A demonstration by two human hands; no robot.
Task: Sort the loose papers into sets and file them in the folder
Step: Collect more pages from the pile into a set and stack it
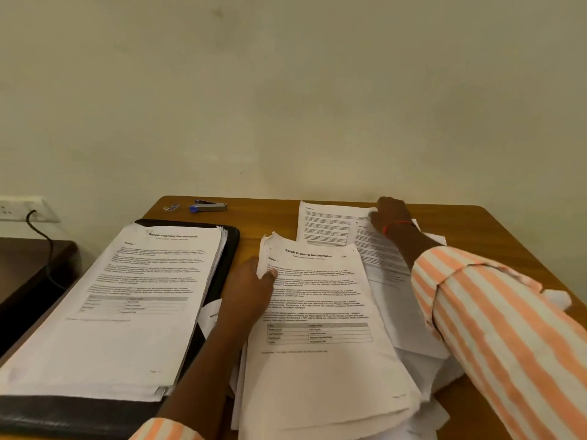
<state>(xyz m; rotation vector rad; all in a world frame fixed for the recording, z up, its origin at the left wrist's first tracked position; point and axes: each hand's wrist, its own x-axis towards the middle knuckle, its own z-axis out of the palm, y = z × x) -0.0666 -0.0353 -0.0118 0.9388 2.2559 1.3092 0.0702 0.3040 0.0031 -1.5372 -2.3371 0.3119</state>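
Paper in left hand; right — outstretched

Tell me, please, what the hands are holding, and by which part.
The left hand pinches the top sheet by its left edge. The right hand touches the far sheet at its corner; grip unclear.

A silver stapler with a blue end lies at the far edge of my wooden table, with a small blue-and-white item just beside it on the left. A pale wall rises behind. To my left a black cable runs from a wall socket down towards a dark side table.
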